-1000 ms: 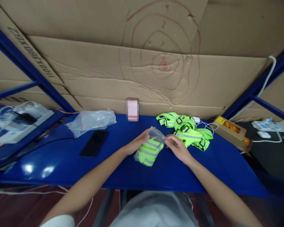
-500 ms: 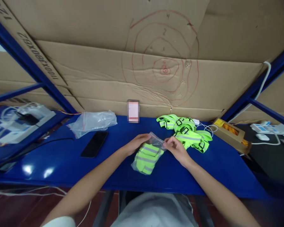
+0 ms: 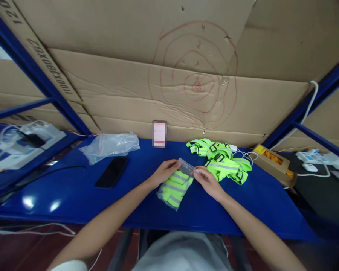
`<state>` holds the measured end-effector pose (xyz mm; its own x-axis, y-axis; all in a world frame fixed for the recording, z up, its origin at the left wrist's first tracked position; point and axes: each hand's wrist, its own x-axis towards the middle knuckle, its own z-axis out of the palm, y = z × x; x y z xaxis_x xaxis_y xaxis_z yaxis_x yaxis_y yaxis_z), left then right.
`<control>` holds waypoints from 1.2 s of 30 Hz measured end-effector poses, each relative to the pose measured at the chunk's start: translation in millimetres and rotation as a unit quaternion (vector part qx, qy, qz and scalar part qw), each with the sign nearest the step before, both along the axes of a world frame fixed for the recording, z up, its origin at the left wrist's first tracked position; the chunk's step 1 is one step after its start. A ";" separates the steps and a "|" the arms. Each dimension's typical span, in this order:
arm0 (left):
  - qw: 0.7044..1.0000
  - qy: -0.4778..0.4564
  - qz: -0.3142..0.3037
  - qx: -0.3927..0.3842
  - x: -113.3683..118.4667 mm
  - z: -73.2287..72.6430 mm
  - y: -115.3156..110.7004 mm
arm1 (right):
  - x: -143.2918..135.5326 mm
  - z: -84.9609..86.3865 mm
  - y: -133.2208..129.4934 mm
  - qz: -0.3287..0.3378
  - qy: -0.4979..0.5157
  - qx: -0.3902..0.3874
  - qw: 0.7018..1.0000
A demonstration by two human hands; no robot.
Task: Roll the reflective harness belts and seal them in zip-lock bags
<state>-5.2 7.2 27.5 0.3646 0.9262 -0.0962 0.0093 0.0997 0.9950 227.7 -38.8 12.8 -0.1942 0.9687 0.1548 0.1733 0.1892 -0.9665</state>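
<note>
A clear plastic bag (image 3: 187, 168) with a folded neon-yellow reflective strap (image 3: 175, 189) inside hangs over the blue table's front half. My left hand (image 3: 167, 171) pinches the left corner of its top edge. At the right end of that edge, my right hand (image 3: 206, 180) grips the plastic between thumb and fingers. The bag's mouth is stretched flat between both hands. Just beyond my right hand lies a heap of neon-yellow reflective straps (image 3: 223, 162) with black buckles.
On the blue table (image 3: 101, 205) are a black phone (image 3: 112, 172), clear plastic bags (image 3: 113, 146) and a small upright box (image 3: 159, 134). An open cardboard box (image 3: 275, 165) sits at the right. Cardboard (image 3: 115, 82) stands behind; power strips (image 3: 31, 146) are at the left.
The bag's top edge is now flatter and straighter between my hands. My right hand has shifted slightly left and down. The camera view has tilted a little.
</note>
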 end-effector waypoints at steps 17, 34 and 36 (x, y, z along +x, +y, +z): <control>0.987 -0.132 -0.063 -0.060 -5.6 8.7 -0.4 | 5.7 9.9 -7.8 -0.007 0.006 -0.034 0.999; 0.991 -0.131 -0.016 -0.021 -8.6 14.1 0.4 | 9.5 14.6 -4.5 -0.030 0.001 0.046 0.998; 0.993 -0.121 -0.002 -0.002 -10.0 13.2 0.9 | 8.2 17.4 -5.1 -0.011 0.008 0.029 0.999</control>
